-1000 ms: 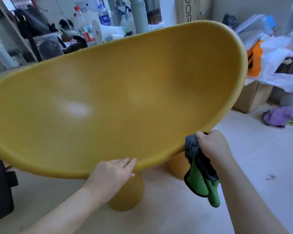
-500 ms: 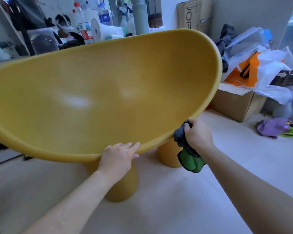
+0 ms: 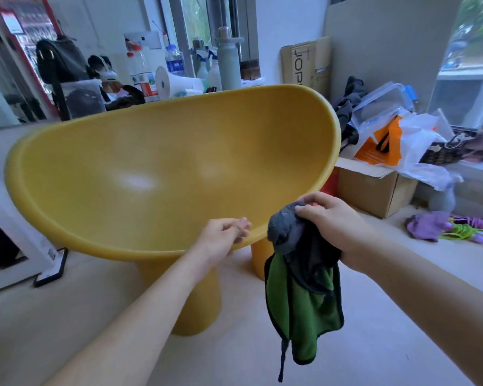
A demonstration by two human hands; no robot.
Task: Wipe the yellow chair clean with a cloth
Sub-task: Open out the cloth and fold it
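The yellow chair (image 3: 162,174) is a wide, shallow bowl-shaped seat on thick round legs, filling the middle of the view. My right hand (image 3: 335,221) grips a grey and green cloth (image 3: 301,280) just off the seat's front right rim; the cloth hangs down below my fist. My left hand (image 3: 223,235) hovers at the front rim with its fingers loosely curled, holding nothing, and I cannot tell whether it touches the rim.
A cardboard box (image 3: 371,188) topped with plastic bags stands right of the chair. Purple and green items (image 3: 441,227) lie on the floor at the right. A cluttered counter with bottles (image 3: 223,59) runs behind. A white cabinet edge (image 3: 14,246) is at left.
The view has pulled back from the chair. My left hand has lifted off the front rim. My right hand has come away from the rim with the cloth, which now hangs unfolded.
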